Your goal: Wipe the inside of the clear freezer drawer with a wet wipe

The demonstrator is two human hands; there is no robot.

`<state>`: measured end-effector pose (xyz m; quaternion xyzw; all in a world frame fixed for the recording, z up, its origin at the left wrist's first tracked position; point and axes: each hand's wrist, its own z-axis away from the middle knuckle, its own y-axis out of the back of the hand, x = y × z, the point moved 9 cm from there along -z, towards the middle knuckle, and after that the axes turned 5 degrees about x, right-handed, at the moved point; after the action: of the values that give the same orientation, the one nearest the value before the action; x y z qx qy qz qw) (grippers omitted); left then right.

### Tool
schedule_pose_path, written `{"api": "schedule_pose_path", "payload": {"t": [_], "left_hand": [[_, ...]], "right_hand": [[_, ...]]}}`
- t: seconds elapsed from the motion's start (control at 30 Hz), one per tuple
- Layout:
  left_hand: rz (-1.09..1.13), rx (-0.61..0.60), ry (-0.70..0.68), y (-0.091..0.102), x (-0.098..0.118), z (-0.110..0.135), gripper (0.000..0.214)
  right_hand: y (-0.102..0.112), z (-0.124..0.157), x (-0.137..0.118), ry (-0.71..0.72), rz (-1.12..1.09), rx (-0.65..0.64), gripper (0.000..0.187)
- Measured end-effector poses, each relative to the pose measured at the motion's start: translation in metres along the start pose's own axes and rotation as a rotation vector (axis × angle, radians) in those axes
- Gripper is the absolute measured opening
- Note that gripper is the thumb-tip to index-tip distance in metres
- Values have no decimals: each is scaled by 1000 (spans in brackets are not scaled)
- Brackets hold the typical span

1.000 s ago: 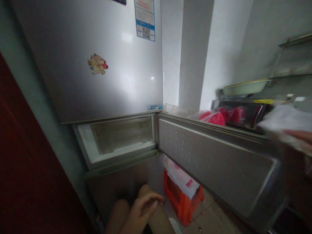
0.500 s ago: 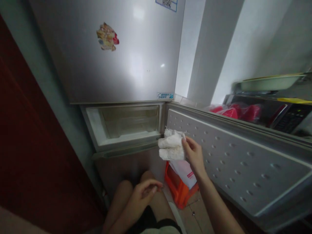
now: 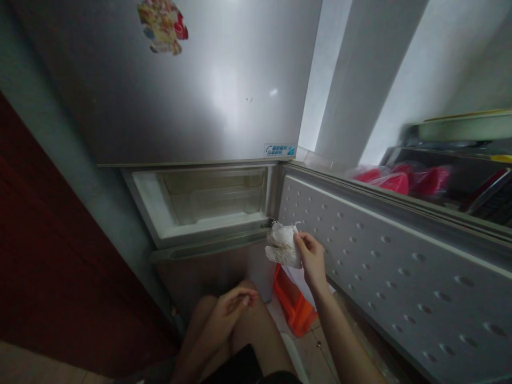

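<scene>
In my right hand (image 3: 313, 260) is a white cloth (image 3: 283, 246), pinched at its right edge between thumb and fingers. It looks folded, with frayed threads on top and a greyish-brown stain on its face. The cloth is held up in front of the open freezer door (image 3: 360, 245), above an orange plastic basket (image 3: 296, 306). My left hand (image 3: 236, 304) rests over my knees, fingers loosely bent and apart from the thumb, holding nothing.
An open freezer compartment (image 3: 216, 197) lies ahead, with a closed drawer front (image 3: 216, 272) below and the silver upper door (image 3: 200, 96) above. Red things in clear plastic (image 3: 396, 178) sit beyond the open door. A dark red door (image 3: 60, 266) stands at left.
The cloth has turned in my right hand, and its stained face shows more. My view has shifted a little left and nearer. My left hand stays over my knees.
</scene>
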<state>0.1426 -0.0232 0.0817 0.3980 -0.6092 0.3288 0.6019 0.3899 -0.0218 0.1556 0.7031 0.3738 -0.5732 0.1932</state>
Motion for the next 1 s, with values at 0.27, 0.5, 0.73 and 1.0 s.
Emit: {"api": "schedule_pose_path", "payload": {"t": [0.27,0.5,0.73,1.0], "left_hand": [[64,33,33,31,-2,-55,43],[222,264,-11,100,51,-135,30],[692,404,10,154,78,-231,20],[709,451,-46,169,99,-271,22]], "right_hand": [[3,-10,53,-216,-110,85,34],[23,10,77,-278,-13,103,40],[75,15,46,-147,261,209,53],[84,15,52,-40,330,135,47]]}}
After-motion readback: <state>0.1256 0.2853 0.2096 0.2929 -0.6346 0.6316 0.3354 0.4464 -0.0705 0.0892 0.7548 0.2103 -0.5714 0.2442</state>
